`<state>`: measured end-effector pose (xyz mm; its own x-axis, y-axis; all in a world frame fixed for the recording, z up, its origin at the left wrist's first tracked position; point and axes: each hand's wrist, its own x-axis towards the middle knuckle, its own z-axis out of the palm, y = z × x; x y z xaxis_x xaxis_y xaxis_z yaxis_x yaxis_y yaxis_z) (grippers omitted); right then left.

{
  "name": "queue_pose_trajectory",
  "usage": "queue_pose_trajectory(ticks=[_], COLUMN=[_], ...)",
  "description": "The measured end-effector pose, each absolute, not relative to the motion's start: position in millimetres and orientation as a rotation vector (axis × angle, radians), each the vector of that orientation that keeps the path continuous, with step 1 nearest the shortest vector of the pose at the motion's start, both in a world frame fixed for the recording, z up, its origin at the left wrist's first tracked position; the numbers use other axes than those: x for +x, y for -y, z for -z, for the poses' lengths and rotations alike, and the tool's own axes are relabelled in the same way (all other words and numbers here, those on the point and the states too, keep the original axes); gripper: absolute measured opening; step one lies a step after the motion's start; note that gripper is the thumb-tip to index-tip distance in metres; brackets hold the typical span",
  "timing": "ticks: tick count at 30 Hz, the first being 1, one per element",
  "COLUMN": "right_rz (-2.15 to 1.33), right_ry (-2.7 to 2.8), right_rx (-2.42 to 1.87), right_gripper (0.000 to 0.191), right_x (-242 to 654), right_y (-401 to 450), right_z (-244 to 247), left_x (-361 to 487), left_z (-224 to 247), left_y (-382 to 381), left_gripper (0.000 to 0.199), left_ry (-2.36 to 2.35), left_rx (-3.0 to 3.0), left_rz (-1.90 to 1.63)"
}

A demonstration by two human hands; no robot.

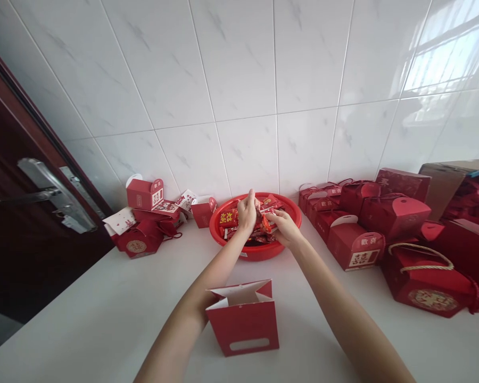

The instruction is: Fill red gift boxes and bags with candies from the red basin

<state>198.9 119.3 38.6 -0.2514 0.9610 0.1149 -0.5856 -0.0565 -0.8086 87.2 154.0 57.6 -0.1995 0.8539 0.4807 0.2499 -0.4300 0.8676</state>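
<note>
The right hand's (287, 229) fingers pinch a red wrapper (266, 223); the left hand's (247, 214) grip is unclear. The left forearm (213, 274) could bump and topple the open bag (245, 322).

Soft daylight lit the glossy white marbled tile wall (243, 58), with a washed-out window reflection (443, 64) glaring at upper right. The dark reddish-brown door (19, 250) sank into dimness, faint shadows softened the smooth white bench (151, 303), and wide-angle distortion slanted the edges.

Two hands (248, 213), one basket (259, 253) — one foreground bag (245, 325), one door (14, 130).
</note>
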Motion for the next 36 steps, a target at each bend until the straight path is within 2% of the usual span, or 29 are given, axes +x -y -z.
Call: queue_pose_trajectory(ticks=[7, 18, 24, 28, 36], right_rz=[-1.562, -1.39, -1.092, -0.956, -1.028], right_ry=[0.862, 0.836, 0.855, 0.936, 1.043], right_rx=[-0.56, -0.618, -0.74, -0.811, -0.765], right_gripper=[0.025, 0.033, 0.024, 0.019, 0.03], right_x=[197.3, 192.4, 187.1, 187.2, 185.8], right_y=[-121.9, -125.8, -125.5, -121.6, -116.1], right_z=[-38.3, -32.9, -27.4, -27.2, -34.0], left_x=[82.2, 47.4, 51.7, 51.9, 49.0], left_z=[-53.5, -37.5, -42.2, -40.8, -34.8], left_y=[-151.3, -140.9, -128.0, -124.1, -132.0], left_gripper=[0.028, 0.034, 0.035, 0.047, 0.056], left_ry=[-1.142, -1.184, -1.116, -1.078, -1.004], left_rx=[1.681, 1.67, 1.782, 1.879, 1.803], left_rz=[-1.509, -1.462, -1.474, -1.44, -1.476])
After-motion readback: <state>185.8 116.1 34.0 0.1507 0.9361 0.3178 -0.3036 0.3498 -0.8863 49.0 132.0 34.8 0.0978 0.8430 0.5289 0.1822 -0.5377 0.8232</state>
